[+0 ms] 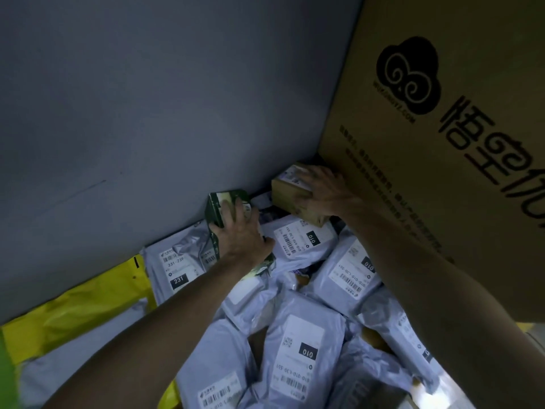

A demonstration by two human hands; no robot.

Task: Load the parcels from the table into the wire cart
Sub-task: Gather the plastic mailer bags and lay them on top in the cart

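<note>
Parcels (298,343) lie in a loose, overlapping heap across the lower and centre of the view. Most are grey poly mailers with white shipping labels. Several labels read 010, and the 231 mailer (177,270) lies at the left of the heap. What carries the heap is hidden beneath it, so bench or cart cannot be determined.

Two items at the far end of the heap are in the hands. The green packet (219,206) stands tilted against the grey panel, resting on the mailers. The left hand (239,234) lies over its right side, fingers curled across its upper face, gripping it. The small cardboard box (287,196) sits on the mailers in the far corner, where the grey panel meets the large carton. The right hand (327,193) covers its top and right end, fingers spread and bent over the top, thumb down the near face, holding it. The hands are near each other, not touching. The box lies just right of and beyond the packet.

Both forearms reach in over the heap. A yellow mailer (79,308) lies along the foot of the grey panel (147,113), left of the grey mailers. The large carton (442,143), printed with a black cloud logo and characters, stands along the right side.
</note>
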